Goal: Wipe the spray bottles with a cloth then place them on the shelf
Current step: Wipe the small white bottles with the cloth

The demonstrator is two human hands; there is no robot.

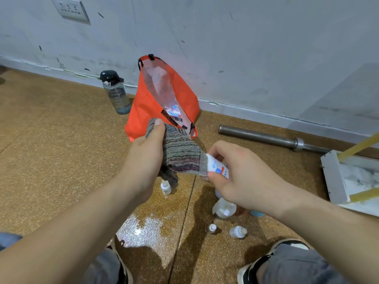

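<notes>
Striped grey and pink woven cloth is the thing to look from, because it sits in the middle of everything. Far to the left of the cloth and up by the wall stands a clear plastic water bottle with a black lid. Just behind the cloth lies an open orange fabric bag with small packets inside.

The left hand is closed around the cloth, thumb pressed on top, bunching it up. Right of the cloth, the right hand pinches a small white plastic spray bottle with a blue and red label. One end of this bottle is tucked into the cloth, so it is being wiped now.

Below the cloth, on the brown speckled floor, a small clear spray bottle stands. Lower and to the right of the cloth are more: a bigger clear round bottle, a tiny bottle with a dark body and a small clear bottle lying down. A wet patch shines on the floor below the cloth.

Far right of the cloth, a grey metal bar lies by the wall, and a white marble-look shelf board with yellow legs sits at the edge.

I see no bottles on the shelf yet. So I think the job is near its start: one bottle is being cleaned, and at least four wait on the floor.
</notes>
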